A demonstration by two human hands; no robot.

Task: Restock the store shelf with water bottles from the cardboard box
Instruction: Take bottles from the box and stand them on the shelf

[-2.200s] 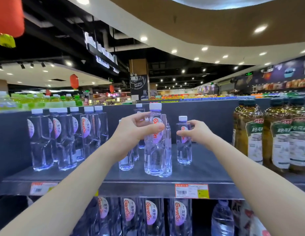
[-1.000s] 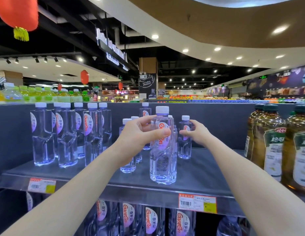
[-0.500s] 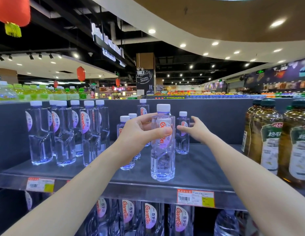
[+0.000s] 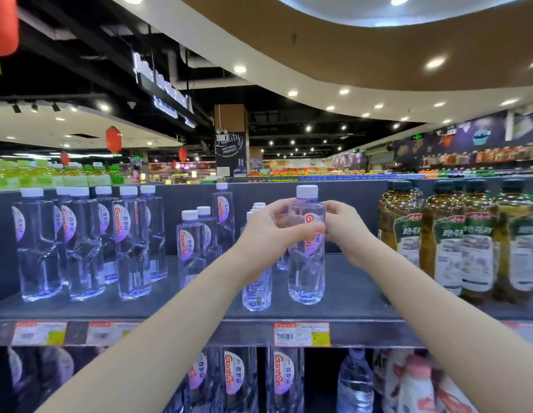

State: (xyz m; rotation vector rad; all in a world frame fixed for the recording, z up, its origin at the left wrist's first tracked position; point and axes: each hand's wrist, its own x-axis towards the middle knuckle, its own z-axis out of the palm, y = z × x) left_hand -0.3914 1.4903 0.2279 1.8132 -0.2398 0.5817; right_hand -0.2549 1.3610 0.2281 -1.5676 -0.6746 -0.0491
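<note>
Grey metal shelf (image 4: 348,293): matt, flat, with a dark back panel. It carries everything here. The cardboard box is not in view.

Tea bottles (image 4: 473,242), amber with green labels, crowd the shelf's right end. Tall clear bottles (image 4: 80,248) stand in files toward its left end. You are working in the gap between them.

Water bottle (image 4: 307,263): upright in that gap, near the front edge. Its base looks to be down on the shelf, though I cannot tell whether it bears full weight.
- Left grip (image 4: 268,234) is wrapped round the upper half, thumb across the front, fingers behind.
- Right grip (image 4: 345,231) has bent fingertips on the bottle's right shoulder. Both are holding this one bottle.

My reading of the step is seating and facing.
- Keep the bottle vertical and turn it with your fingertips rather than dragging the base.
- Bring the label square to the front edge.
- Squeeze lightly, since the wall looks thin enough to dent.
- Let go one grip at a time, right first, and check that it stands.
- Mind the shorter bottle (image 4: 257,290) just beside it on the left, partly behind your left wrist. A nudge could tip it off the front edge.

Materials: clear glossy plastic with a waisted, moulded twist mid-body, likely slick under dry fingers.

Label (image 4: 311,234): smooth oval film, white fading to purple, red lettering, partly under your thumb.

Price tag (image 4: 302,334): paper in red, white and yellow, on the shelf's front lip directly below the bottle.

Cap (image 4: 307,192): white and round, with a purple-tinted neck beneath.
</note>
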